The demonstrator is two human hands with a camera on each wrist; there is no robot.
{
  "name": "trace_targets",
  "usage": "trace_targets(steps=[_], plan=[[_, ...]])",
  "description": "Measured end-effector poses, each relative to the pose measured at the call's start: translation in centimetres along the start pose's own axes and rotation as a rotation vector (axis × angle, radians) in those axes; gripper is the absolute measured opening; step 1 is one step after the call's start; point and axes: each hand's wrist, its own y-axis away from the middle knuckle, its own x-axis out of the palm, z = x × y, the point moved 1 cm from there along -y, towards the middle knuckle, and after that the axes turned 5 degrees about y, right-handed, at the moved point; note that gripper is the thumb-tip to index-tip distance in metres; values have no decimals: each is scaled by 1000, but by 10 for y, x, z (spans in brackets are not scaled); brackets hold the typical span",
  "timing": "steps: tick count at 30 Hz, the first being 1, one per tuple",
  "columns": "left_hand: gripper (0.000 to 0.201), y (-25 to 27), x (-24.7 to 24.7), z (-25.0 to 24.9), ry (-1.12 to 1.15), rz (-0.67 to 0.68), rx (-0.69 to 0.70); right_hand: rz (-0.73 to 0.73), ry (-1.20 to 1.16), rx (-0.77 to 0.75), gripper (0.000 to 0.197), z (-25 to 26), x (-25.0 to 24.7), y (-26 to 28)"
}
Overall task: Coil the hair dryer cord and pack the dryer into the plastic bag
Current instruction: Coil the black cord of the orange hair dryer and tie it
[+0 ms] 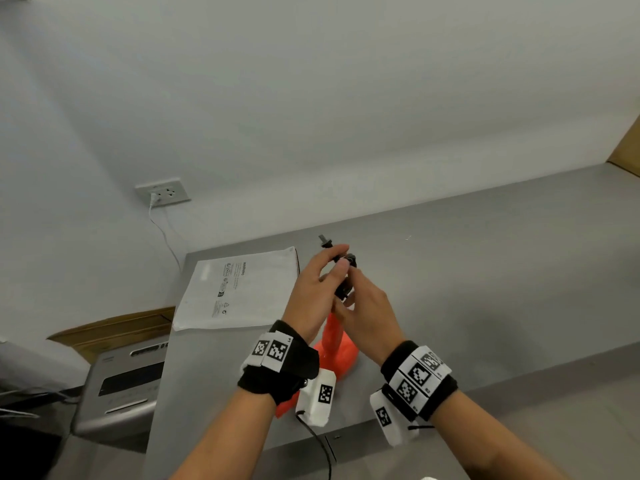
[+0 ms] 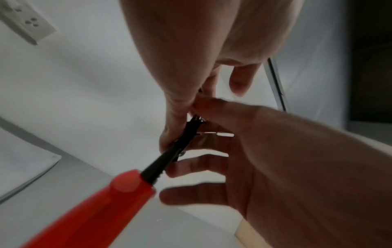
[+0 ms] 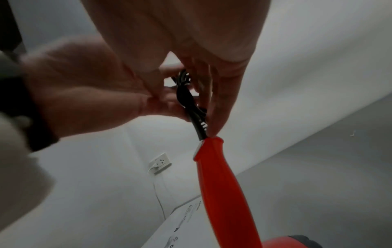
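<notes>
A red hair dryer stands on the grey table with its handle pointing up. Its black cord is gathered in a bundle just above the handle's end, and the plug sticks out at the top. My left hand pinches the upper part of the bundle from the left. From the right, my right hand grips the bundle lower down, one fingertip at the handle's end, other fingers spread. The clear plastic bag with printed warnings lies flat on the table to the left.
A wall socket with a white cable plugged in sits on the wall at the left. Left of the table stand a grey appliance and a cardboard box. More cardboard shows at the far right.
</notes>
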Motion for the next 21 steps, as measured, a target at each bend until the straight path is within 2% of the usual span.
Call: trace_targets(steps=[2, 4, 6, 8, 11, 13, 16, 18, 21], plan=[[35, 5, 5, 4, -66, 122, 40, -78, -48, 29, 19, -7, -2, -7], [45, 9, 2, 12, -49, 204, 65, -131, -69, 83, 13, -18, -8, -13], [60, 16, -6, 26, -87, 199, 89, -164, -122, 173, 13, -33, -17, -19], [72, 23, -13, 52, -296, 186, 76, -198, -287, 312, 13, -53, -25, -24], [79, 35, -23, 106, -693, 245, -142, -245, -555, 507, 16, -80, -35, -28], [79, 42, -25, 134, -764, 241, -280, -234, -648, 581, 14, -96, -38, -30], [85, 41, -24, 152, -803, 176, -371, -195, -733, 685, 15, -128, -35, -30], [84, 33, -24, 157, -823, 155, -422, -223, -774, 775, 17, -155, -32, -27], [78, 20, -23, 158, -874, 140, -411, -283, -810, 911, 20, -193, -27, -17]])
